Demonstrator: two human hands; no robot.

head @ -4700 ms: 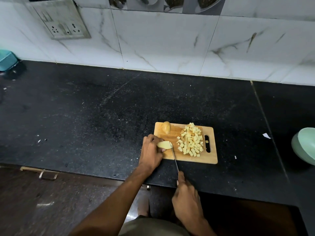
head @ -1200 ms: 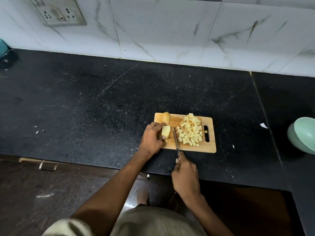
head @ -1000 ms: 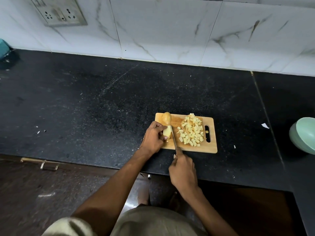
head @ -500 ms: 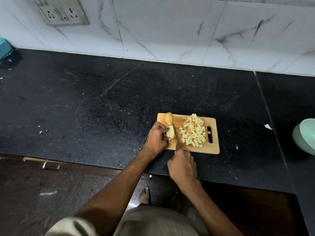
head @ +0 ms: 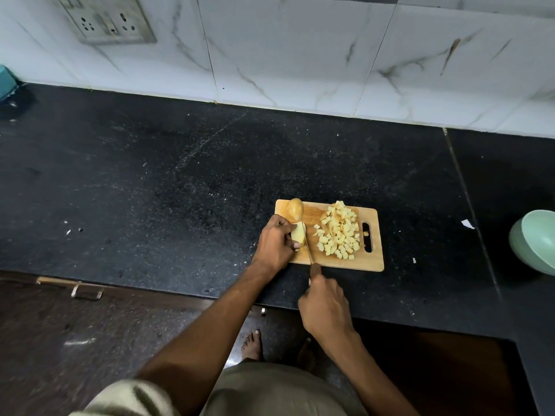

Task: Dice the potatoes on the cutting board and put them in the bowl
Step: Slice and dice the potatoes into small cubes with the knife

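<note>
Left hand [head: 274, 243] grips potato piece [head: 298, 232] — knife [head: 309, 253] seemingly touching it.

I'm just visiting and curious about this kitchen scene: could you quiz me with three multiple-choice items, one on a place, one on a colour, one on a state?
1. Where does the pile of diced potato lie?
A in the bowl
B on the cutting board
C on the floor

2. What colour is the bowl?
A red
B black
C pale green

3. What does the right hand hold?
A nothing
B the knife
C a spoon

Answers: 1 B, the cubes sit on the board's right half; 2 C, it shows pale green at the right edge; 3 B, fingers curl round the handle.
</note>
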